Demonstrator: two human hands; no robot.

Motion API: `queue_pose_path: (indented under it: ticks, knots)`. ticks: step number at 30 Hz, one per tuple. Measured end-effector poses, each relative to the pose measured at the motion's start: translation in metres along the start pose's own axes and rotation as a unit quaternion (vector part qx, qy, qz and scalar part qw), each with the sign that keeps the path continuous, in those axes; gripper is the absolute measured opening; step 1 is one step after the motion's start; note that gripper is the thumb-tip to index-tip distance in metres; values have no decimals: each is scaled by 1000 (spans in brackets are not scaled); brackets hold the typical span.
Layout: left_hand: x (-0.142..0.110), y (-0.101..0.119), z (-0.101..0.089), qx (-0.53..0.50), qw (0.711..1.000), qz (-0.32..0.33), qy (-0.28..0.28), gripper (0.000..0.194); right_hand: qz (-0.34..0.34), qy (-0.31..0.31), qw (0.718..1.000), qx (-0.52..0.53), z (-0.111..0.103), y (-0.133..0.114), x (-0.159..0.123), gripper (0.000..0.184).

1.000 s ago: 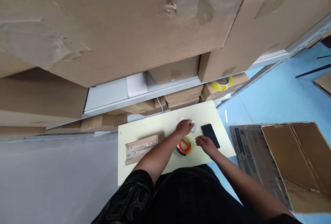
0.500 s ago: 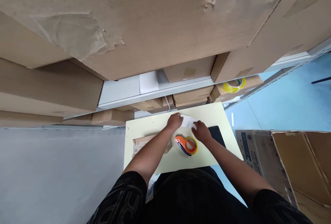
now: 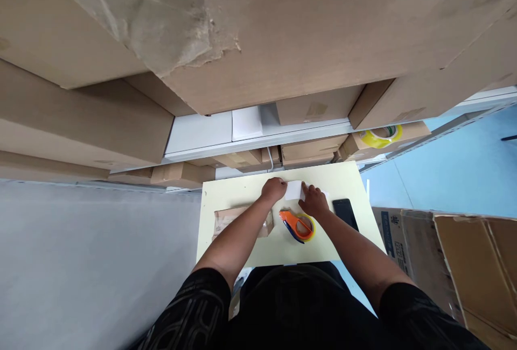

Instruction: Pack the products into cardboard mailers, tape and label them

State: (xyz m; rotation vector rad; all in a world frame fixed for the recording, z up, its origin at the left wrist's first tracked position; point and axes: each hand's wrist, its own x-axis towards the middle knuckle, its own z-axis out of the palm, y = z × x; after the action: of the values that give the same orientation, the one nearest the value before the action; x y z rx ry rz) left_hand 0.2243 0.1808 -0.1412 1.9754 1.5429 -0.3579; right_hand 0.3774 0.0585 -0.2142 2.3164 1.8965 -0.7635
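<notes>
Both my hands meet over a small white paper [image 3: 293, 190] near the far edge of a pale yellow table [image 3: 242, 199]. My left hand [image 3: 273, 189] pinches the paper's left side with closed fingers. My right hand [image 3: 313, 202] grips its right side, fingers also closed. Just in front of my hands lies an orange tape dispenser [image 3: 298, 224] with a yellow roll. A flat brown parcel [image 3: 226, 218] lies under my left forearm. A black phone [image 3: 346, 212] rests to the right of my right hand.
Stacked cardboard boxes [image 3: 242, 32] on white shelving loom over the table's far side. A yellow tape roll [image 3: 381, 135] sits on a box at the right. An open cardboard box [image 3: 464, 264] stands on the blue floor at right. Grey floor lies to the left.
My right hand has come from beside the phone to the white paper, and both hands now hold it. The head camera has swung slightly, shifting the table in view.
</notes>
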Motion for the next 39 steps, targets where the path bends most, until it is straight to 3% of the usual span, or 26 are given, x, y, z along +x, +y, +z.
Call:
queue_pose_path:
  ticks: [9,16,24,27,29,31,35,37,39]
  knots:
    - [9,-12,-9,40,998,-27,-40,32,8,-30,999,-14,-4,-1,5,86]
    - [6,-35,-17,74,993,-73,-52,31,8,-31,999,-17,2,2,8,87]
    - [-24,-75,-50,40,994,-98,35,34,11,-18,1000,1,-1,3,2,84]
    - [-49,-83,-62,-59,993,-51,90,35,-9,-5,999,49,-13,-6,-7,73]
    - [-68,-82,-65,-138,982,-5,131,37,-29,17,990,134,-25,-19,-17,58]
    - [-88,-78,-65,-183,966,40,179,34,-43,34,960,273,-40,-40,-31,48]
    - [-123,-63,-57,-177,934,126,284,19,-75,29,833,547,-72,-89,-58,53]
    - [-138,-56,-52,-164,925,158,304,18,-118,14,787,605,-86,-109,-69,57]
    - [-150,-50,-48,-165,919,189,304,20,-160,0,765,623,-98,-124,-77,58]
